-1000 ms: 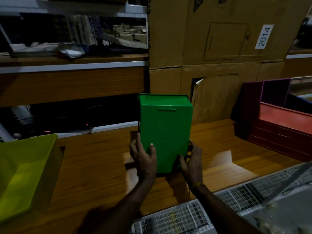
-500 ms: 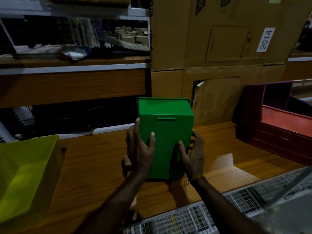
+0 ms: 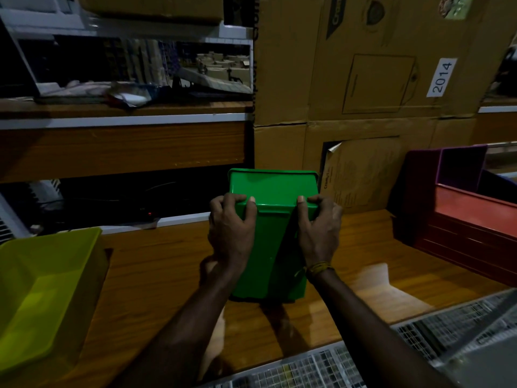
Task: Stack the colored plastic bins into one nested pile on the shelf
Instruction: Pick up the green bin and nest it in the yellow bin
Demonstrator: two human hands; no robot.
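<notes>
A green plastic bin (image 3: pixel 272 242) stands on end in the middle of the wooden shelf (image 3: pixel 156 264), its underside turned toward me. My left hand (image 3: pixel 230 229) grips its left upper edge, fingers curled over the ridge. My right hand (image 3: pixel 319 228) grips the right upper edge the same way. A yellow bin (image 3: pixel 42 292) sits open at the left end of the shelf. At the right, a red bin (image 3: pixel 472 217) lies with a purple bin (image 3: pixel 458 166) and a dark blue one (image 3: pixel 498 183) behind it.
Large cardboard boxes (image 3: pixel 363 88) form a wall right behind the green bin. A higher shelf (image 3: pixel 123 110) at the back left carries papers and clutter. A wire mesh surface (image 3: pixel 363 357) runs along the near right edge.
Both hands slid up the green bin from its lower sides to its upper ridge. The bin tipped so more of its top face shows.
</notes>
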